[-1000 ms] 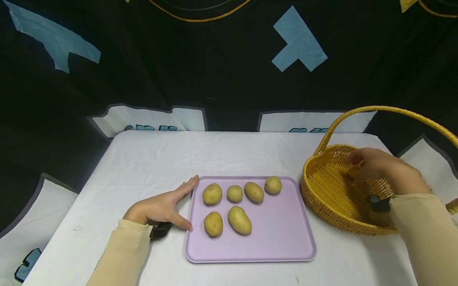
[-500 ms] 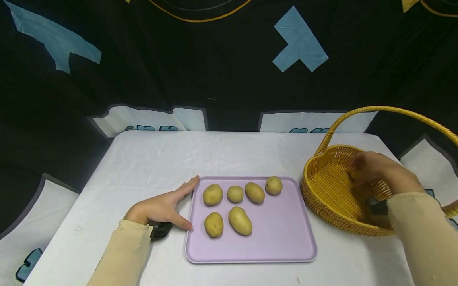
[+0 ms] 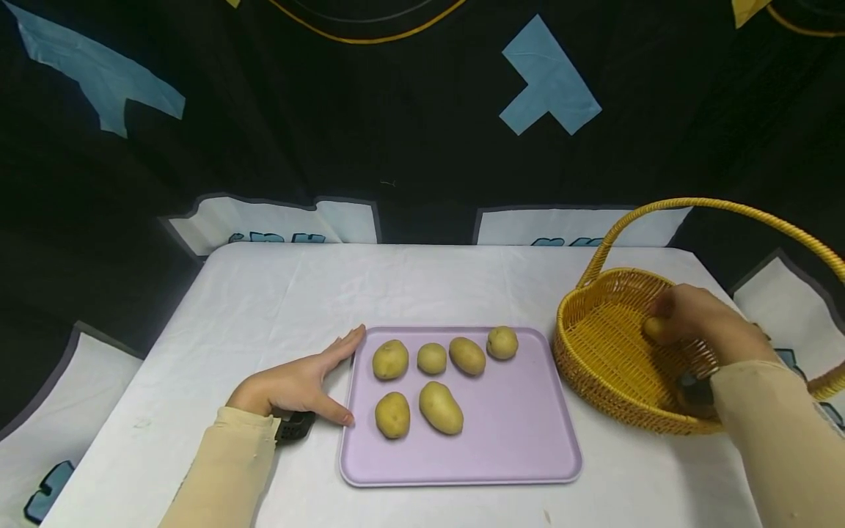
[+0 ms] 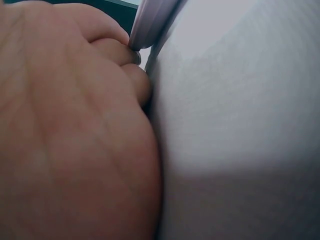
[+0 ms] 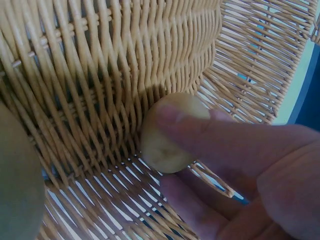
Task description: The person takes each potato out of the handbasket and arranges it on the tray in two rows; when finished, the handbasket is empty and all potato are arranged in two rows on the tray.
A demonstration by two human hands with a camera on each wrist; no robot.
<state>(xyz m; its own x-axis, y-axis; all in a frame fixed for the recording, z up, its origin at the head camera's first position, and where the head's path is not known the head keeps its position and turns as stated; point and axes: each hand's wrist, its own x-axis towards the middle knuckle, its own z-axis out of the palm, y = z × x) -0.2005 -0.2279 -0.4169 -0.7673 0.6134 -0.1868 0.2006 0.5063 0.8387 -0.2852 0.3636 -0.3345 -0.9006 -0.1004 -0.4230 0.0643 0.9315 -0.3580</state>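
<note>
Inside the yellow wicker basket (image 3: 607,374), my right hand (image 3: 703,319) pinches a potato (image 5: 172,135) between thumb and fingers, close to the woven wall. Part of a second potato (image 5: 17,175) shows at the left edge of the right wrist view. My left hand (image 3: 297,385) rests with spread, straight fingers at the left rim of the lilac tray (image 3: 515,440); its thumb touches the rim. On the tray lie several potatoes, among them a long one (image 3: 441,408) at the front and a round one (image 3: 502,342) by the back rim.
The basket's tall handle (image 3: 713,203) arches above my right hand. A white cloth (image 3: 422,286) covers the table, and a dark curtain (image 3: 297,147) with blue patches hangs behind it. The basket stands right beside the tray's right rim.
My right hand has shifted slightly lower in the basket, and the potato in its fingers shows more plainly. The left hand, tray and potatoes on it stay in place.
</note>
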